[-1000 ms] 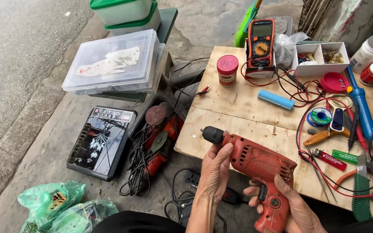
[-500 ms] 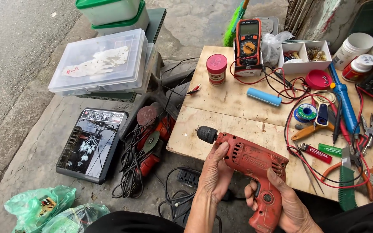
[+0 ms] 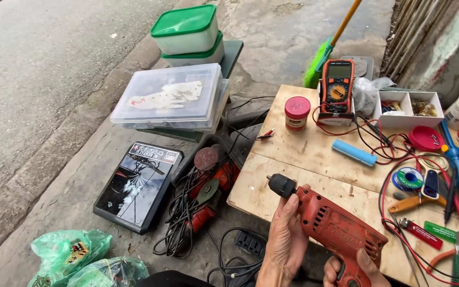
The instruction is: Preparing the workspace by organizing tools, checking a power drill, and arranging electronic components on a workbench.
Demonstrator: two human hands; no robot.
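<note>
A red electric drill (image 3: 336, 226) with a black chuck (image 3: 281, 185) hangs over the near left corner of a plywood worktop (image 3: 314, 154), chuck pointing left. My left hand (image 3: 284, 239) cups the drill's front body from below, thumb up by the chuck. My right hand (image 3: 353, 270) wraps the pistol grip at the bottom edge of the view, partly cut off. No bit shows in the chuck.
On the worktop lie a multimeter (image 3: 337, 85), a red-lidded jar (image 3: 296, 113), a blue cylinder (image 3: 353, 153), a white parts tray (image 3: 407, 108), a solder spool (image 3: 408, 178), red wires and pliers. On the ground: clear plastic boxes (image 3: 171, 98), green-lidded tubs (image 3: 187, 29), a black case (image 3: 138, 185), an angle grinder (image 3: 208, 196), green bags (image 3: 75, 258).
The view has tilted up and shifted, so the drill and both hands sit lower and further right. The grip on the drill is unchanged.
</note>
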